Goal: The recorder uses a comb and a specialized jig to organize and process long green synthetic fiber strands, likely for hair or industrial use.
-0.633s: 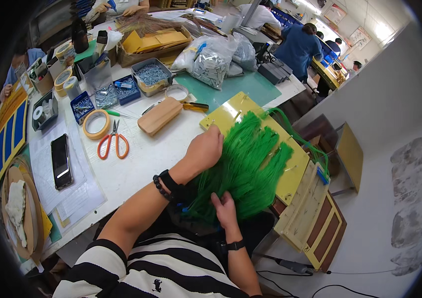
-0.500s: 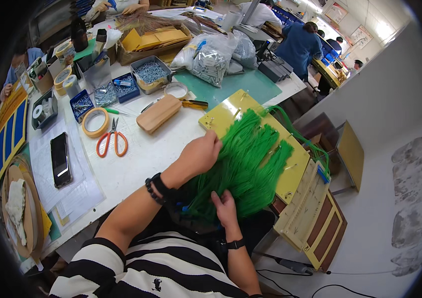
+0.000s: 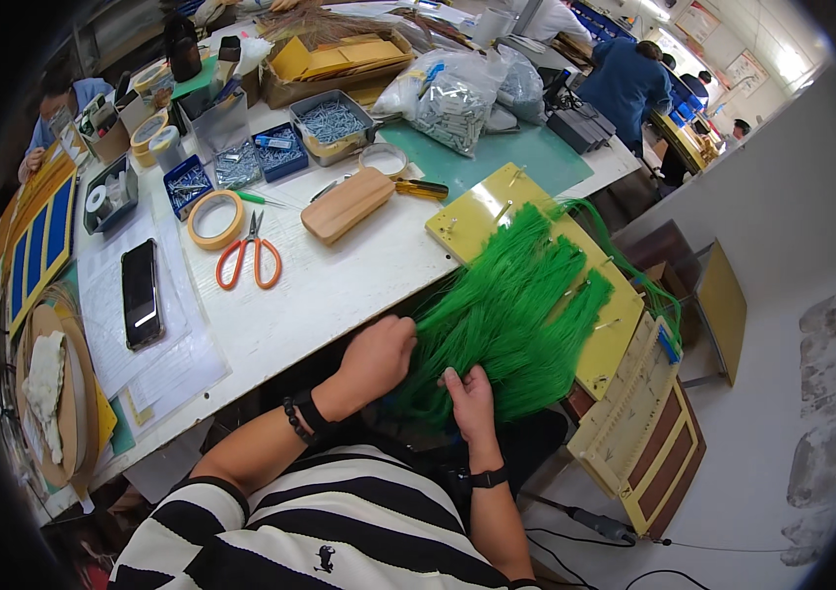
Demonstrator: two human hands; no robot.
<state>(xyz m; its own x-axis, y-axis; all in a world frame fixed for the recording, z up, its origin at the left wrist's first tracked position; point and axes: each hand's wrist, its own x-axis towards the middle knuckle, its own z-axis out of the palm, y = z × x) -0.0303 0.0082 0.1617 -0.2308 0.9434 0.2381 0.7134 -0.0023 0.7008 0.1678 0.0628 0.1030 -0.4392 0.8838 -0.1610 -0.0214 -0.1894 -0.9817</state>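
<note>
Orange-handled scissors [image 3: 254, 237], tape roll [image 3: 214, 243], wooden block [image 3: 347, 205], black phone [image 3: 143, 295]

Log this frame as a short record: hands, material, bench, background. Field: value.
left hand: fingers curled at the left edge of the strands; exact grip unclear
right hand: thumb and fingers at the lower strands; hold unclear
material: green strands, spread over a yellow board and past its near edge
bench: white table with wooden block, orange-handled scissors, tape roll, phone
background: person in blue top, back to camera
</note>
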